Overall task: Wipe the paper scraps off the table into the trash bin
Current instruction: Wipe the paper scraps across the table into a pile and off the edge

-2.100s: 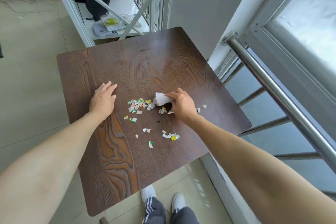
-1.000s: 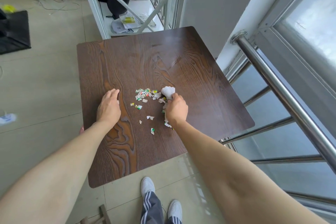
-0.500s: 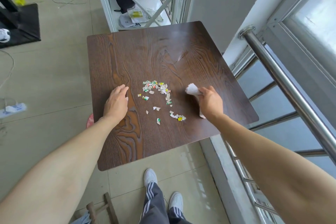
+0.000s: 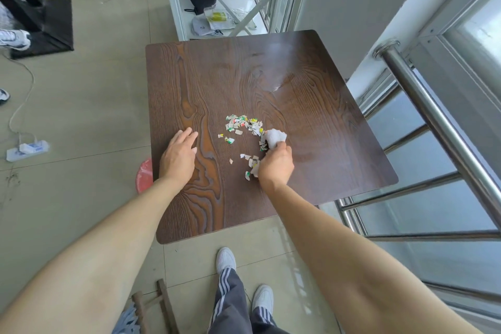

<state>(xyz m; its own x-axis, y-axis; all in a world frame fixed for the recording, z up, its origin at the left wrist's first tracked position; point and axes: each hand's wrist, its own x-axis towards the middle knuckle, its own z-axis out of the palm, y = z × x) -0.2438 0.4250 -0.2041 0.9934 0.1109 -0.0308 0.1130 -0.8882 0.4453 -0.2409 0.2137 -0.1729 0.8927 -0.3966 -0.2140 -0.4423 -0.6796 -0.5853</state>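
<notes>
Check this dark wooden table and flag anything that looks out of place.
Small torn coloured paper scraps litter the middle of the dark wood-grain table, in a loose arc. The right hand holds a white crumpled tissue against them. The left hand lies flat. Nothing looks damaged.

scraps (image 4: pixel 245 127): small multicoloured paper bits, loose arc at table centre
table (image 4: pixel 311 106): dark woodgrain square top
bin (image 4: pixel 144 176): red rim, under table's 9 o'clock edge

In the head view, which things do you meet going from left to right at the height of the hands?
Power strip → red bin → left hand → scraps → right hand → railing.
</notes>
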